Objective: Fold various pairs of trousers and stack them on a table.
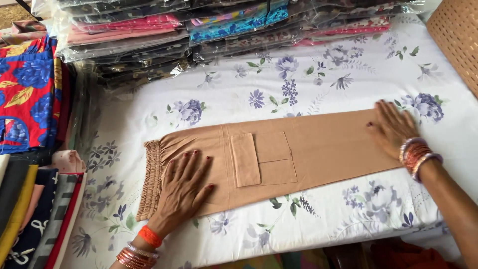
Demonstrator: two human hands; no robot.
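A tan pair of trousers (308, 149) lies flat and folded lengthwise on a white sheet with purple flowers (259, 94). Its elastic waistband (150, 179) points left and a flap pocket (261, 158) shows in the middle. My left hand (183, 192) presses flat on the cloth just right of the waistband, fingers spread. My right hand (393, 128) rests flat on the leg end at the right. Both wrists carry bangles. Neither hand grips anything.
Stacks of clothes in clear plastic bags (199, 30) line the far edge. A red and blue flowered cloth (27, 94) and a pile of folded fabrics (35, 209) sit at the left. A woven tan panel (455, 35) stands at the top right.
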